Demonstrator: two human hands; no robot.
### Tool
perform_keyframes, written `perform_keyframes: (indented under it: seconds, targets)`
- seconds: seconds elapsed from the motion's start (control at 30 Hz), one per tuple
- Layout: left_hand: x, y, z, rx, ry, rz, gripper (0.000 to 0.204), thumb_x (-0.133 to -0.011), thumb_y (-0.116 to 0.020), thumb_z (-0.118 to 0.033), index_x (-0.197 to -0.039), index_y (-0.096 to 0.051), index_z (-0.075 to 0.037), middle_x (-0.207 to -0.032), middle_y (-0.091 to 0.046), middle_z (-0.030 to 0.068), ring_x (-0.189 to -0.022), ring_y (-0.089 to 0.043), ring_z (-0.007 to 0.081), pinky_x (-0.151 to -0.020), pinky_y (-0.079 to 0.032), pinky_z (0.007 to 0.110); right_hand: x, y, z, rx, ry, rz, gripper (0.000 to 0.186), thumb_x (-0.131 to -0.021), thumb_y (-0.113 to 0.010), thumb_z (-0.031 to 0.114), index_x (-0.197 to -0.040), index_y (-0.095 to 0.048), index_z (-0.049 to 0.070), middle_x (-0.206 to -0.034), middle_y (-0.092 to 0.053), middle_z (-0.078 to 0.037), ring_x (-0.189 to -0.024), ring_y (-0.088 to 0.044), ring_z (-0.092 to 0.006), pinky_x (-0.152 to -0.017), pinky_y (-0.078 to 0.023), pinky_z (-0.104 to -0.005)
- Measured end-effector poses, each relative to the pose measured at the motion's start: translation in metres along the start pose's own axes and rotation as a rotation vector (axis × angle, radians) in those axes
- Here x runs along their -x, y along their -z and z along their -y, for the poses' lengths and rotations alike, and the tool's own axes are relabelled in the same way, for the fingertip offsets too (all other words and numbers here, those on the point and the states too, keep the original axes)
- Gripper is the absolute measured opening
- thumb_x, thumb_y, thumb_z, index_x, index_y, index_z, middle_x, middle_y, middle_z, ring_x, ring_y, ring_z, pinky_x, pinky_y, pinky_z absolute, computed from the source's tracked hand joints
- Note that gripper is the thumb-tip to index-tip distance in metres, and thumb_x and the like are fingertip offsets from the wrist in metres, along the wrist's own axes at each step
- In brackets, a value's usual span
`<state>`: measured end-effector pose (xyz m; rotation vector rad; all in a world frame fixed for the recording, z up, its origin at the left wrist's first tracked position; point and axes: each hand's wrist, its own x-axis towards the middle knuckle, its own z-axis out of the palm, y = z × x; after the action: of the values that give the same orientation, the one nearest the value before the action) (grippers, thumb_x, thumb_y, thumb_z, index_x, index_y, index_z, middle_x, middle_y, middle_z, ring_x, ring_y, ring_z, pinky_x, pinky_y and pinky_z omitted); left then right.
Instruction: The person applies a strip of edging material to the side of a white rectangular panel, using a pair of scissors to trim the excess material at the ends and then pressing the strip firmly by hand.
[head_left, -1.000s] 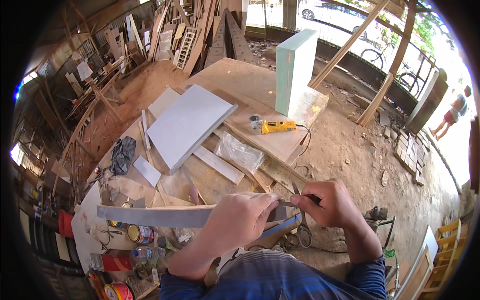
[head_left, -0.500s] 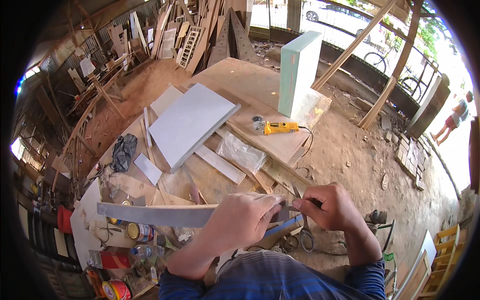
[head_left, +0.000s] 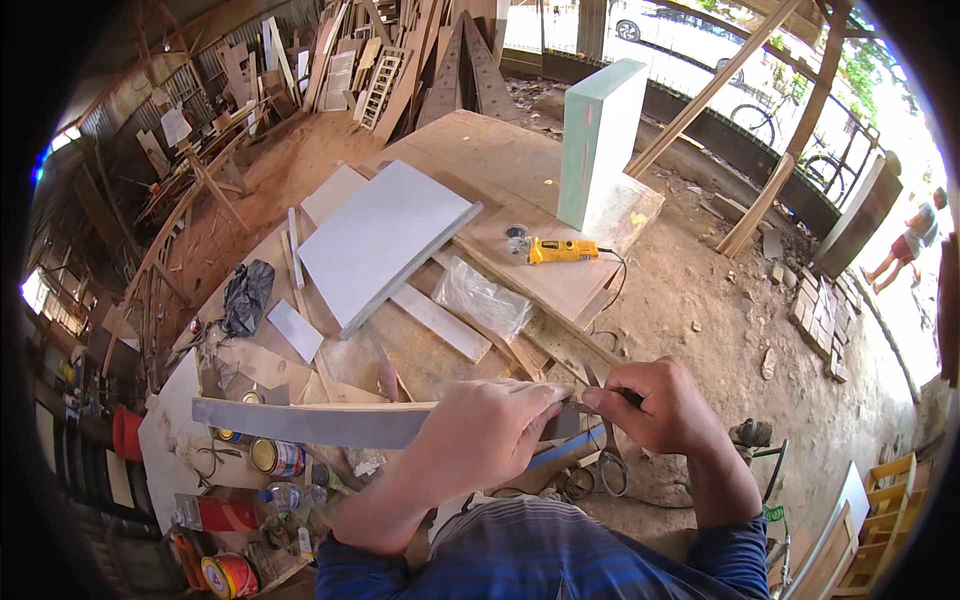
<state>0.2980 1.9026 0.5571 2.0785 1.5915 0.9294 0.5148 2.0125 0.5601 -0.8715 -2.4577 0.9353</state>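
Observation:
My left hand (head_left: pixel 490 425) is closed over the right-hand part of a long narrow wooden strip (head_left: pixel 310 423) with a grey face. The strip stretches out to the left, pale wood showing along its upper edge. Close to the strip's right end, my right hand (head_left: pixel 655 405) grips a pair of opened scissors (head_left: pixel 609 445) by one handle. One blade points up and away, and the other handle's ring hangs below my fingers. The second blade runs toward my left fingertips, mostly hidden there.
A white panel (head_left: pixel 390 235), a yellow angle grinder (head_left: pixel 562 251) and clear plastic wrap (head_left: pixel 485 300) lie on the worktable. A pale green slab (head_left: pixel 600 140) stands upright behind. Paint cans (head_left: pixel 278 457) and bottles sit at the left. A person (head_left: pixel 915 240) is at the far right.
Both hands stay nearly in place at the strip's right end. The strip and the scissors have shifted only slightly.

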Motion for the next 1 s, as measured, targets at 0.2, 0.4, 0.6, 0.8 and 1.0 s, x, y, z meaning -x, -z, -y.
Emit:
perform_keyframes:
  seconds: [0.2, 0.4, 0.6, 0.8, 1.0]
  targets:
    - [0.0, -0.001, -0.002, -0.051, 0.019, 0.004, 0.021, -0.092, -0.063, -0.009, -0.111, -0.07, -0.004, -0.085, -0.069, 0.0174, -0.076, -0.067, 0.0391, -0.065, -0.052, 0.046, -0.007, 0.001, 0.002, 0.062, 0.061, -0.036, 0.038, -0.092, -0.073, 0.031, -0.068, -0.062, 0.005, -0.057, -0.056, -0.013, -0.05, -0.053, -0.0341, -0.049, -0.039, -0.0419]
    - [-0.001, 0.004, -0.005, 0.022, -0.008, -0.03, 0.018, -0.092, -0.064, -0.01, -0.108, -0.069, -0.004, -0.085, -0.069, 0.0166, -0.077, -0.068, 0.0392, -0.065, -0.052, 0.047, 0.001, 0.003, 0.004, 0.049, 0.004, 0.056, 0.037, -0.092, -0.074, 0.031, -0.068, -0.062, 0.005, -0.057, -0.055, -0.014, -0.05, -0.054, -0.0352, -0.049, -0.04, -0.042]
    - [-0.002, -0.001, -0.001, -0.011, 0.001, -0.026, 0.017, -0.092, -0.064, -0.01, -0.107, -0.069, -0.005, -0.084, -0.069, 0.0164, -0.077, -0.068, 0.0387, -0.064, -0.051, 0.047, -0.007, 0.0, 0.0, 0.047, 0.062, -0.021, 0.036, -0.092, -0.074, 0.03, -0.069, -0.062, 0.004, -0.057, -0.056, -0.015, -0.05, -0.054, -0.0349, -0.049, -0.041, -0.0416]
    - [0.001, 0.005, -0.005, 0.022, 0.015, -0.008, 0.016, -0.091, -0.065, -0.01, -0.106, -0.068, -0.004, -0.083, -0.069, 0.0167, -0.074, -0.067, 0.0393, -0.063, -0.051, 0.047, -0.002, 0.003, 0.009, 0.049, 0.033, 0.043, 0.035, -0.092, -0.074, 0.03, -0.07, -0.063, 0.004, -0.058, -0.055, -0.016, -0.051, -0.053, -0.0358, -0.05, -0.041, -0.0423]
    - [-0.002, 0.002, -0.003, 0.031, 0.029, -0.017, 0.014, -0.091, -0.065, -0.01, -0.103, -0.068, -0.004, -0.08, -0.067, 0.0173, -0.073, -0.067, 0.0395, -0.062, -0.05, 0.048, -0.007, -0.001, 0.005, 0.064, 0.025, 0.012, 0.037, -0.092, -0.073, 0.032, -0.069, -0.062, 0.004, -0.057, -0.054, -0.016, -0.052, -0.053, -0.0366, -0.05, -0.041, -0.0424]
